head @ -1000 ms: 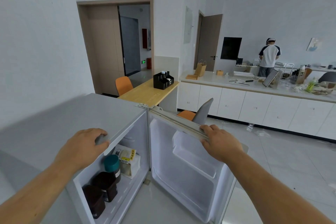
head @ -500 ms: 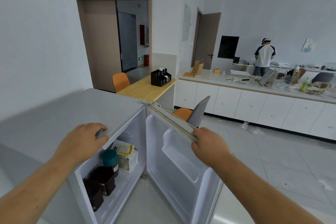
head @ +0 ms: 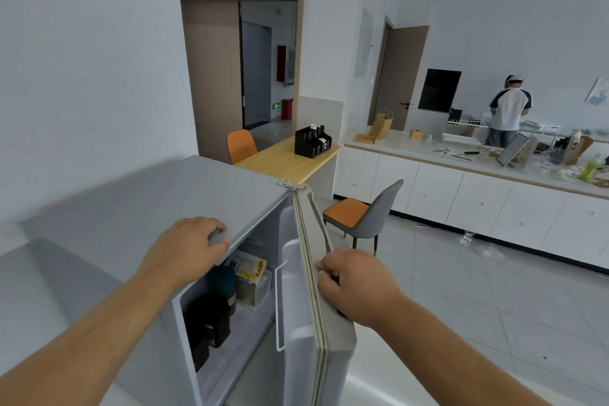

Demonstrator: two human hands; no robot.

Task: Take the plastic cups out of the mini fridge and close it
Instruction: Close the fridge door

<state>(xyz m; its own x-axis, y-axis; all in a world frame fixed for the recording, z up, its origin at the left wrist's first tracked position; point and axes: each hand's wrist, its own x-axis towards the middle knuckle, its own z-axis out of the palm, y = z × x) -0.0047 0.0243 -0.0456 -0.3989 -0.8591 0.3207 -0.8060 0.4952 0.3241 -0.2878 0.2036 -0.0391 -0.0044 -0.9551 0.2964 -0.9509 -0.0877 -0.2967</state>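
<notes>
The grey mini fridge [head: 131,208] stands in front of me with its door [head: 333,323] swung partway in, leaving a narrow gap. My left hand [head: 184,250] rests on the front edge of the fridge top, fingers curled over it. My right hand [head: 356,283] grips the top edge of the door. Inside I see dark brown containers [head: 211,320], one with a teal lid [head: 222,278], and a white and yellow carton [head: 250,277]. No plastic cups show in the part of the fridge I can see.
A grey chair with an orange seat [head: 365,217] stands just beyond the door. A wooden table [head: 290,158] with a black organiser [head: 311,140] sits behind the fridge. A long white counter [head: 461,188] runs along the right, where a person [head: 507,112] stands facing away.
My right hand has swung the fridge door well inward toward the cabinet, so the gap is much narrower. My left hand has stayed on the top's front edge.
</notes>
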